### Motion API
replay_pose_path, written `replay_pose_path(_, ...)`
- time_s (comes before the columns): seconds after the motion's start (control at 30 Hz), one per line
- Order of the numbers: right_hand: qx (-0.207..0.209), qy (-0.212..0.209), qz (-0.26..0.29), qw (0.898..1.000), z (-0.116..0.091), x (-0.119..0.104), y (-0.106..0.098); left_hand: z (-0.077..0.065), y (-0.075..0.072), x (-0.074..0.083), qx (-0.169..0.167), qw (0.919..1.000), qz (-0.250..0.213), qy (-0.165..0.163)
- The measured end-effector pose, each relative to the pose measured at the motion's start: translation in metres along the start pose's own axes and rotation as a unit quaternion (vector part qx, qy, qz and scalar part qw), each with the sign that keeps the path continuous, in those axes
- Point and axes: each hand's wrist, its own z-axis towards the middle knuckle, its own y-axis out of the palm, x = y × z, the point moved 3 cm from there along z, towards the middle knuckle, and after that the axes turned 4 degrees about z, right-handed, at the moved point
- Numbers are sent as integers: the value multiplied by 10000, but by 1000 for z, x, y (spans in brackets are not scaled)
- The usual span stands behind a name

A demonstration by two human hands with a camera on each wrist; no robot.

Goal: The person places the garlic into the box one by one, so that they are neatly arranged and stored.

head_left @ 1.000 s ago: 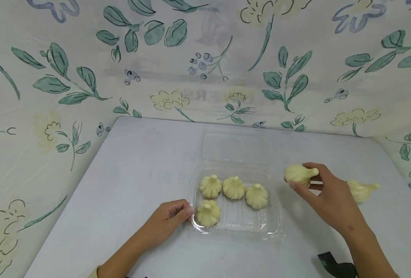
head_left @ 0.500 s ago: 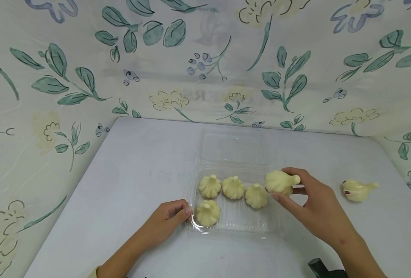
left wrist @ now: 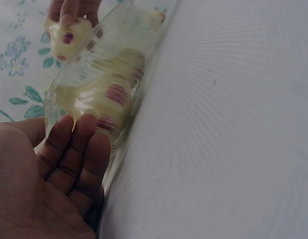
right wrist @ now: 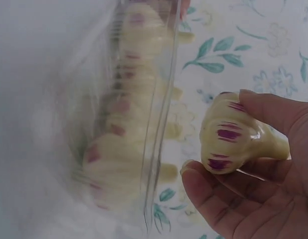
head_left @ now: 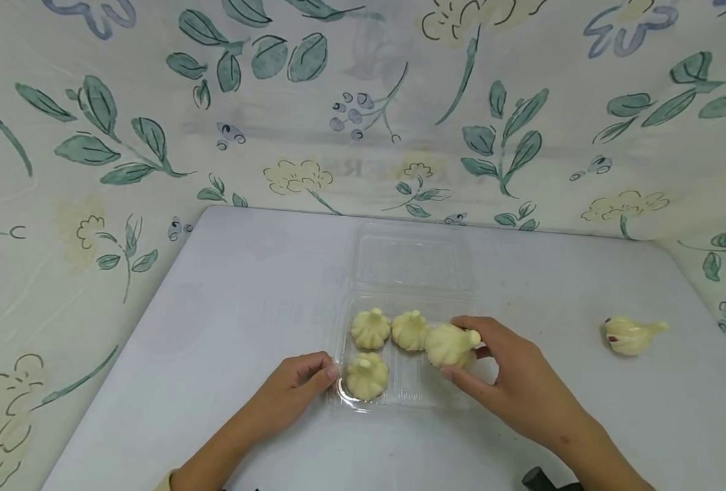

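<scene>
A clear plastic clamshell container lies with its lid folded back on the white table. Garlic bulbs, pale with purple patches, stand stem up inside: one at back left, one beside it, and one at front left. Another at the right of the back row is hidden in the head view. My right hand holds a garlic bulb between thumb and fingers, above the container's right half, its stem pointing right. My left hand grips the container's left rim, fingers against the outer wall.
One more garlic bulb lies on its side on the white table at the right. A black object shows at the bottom edge, below my right forearm. A floral-patterned cloth hangs behind the table.
My right hand has carried its garlic bulb leftward from beside the container to over it, now covering the bulb at the back right. My left hand has stayed at the rim.
</scene>
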Motion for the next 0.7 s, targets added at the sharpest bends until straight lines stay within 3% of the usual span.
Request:
replay_pose_path(0.27,-298,24,47,9995,2,-7,20,0,0,-1,-5,10000,4,-19)
replay_pose_path(0.57,-509,-354,102,9980,4,-11,39,1,0,-3,0,10000,63,-23)
replay_pose_path(0.7,-665,-333,-4,9972,5,-11,45,0,0,-4,17,9999,110,-14)
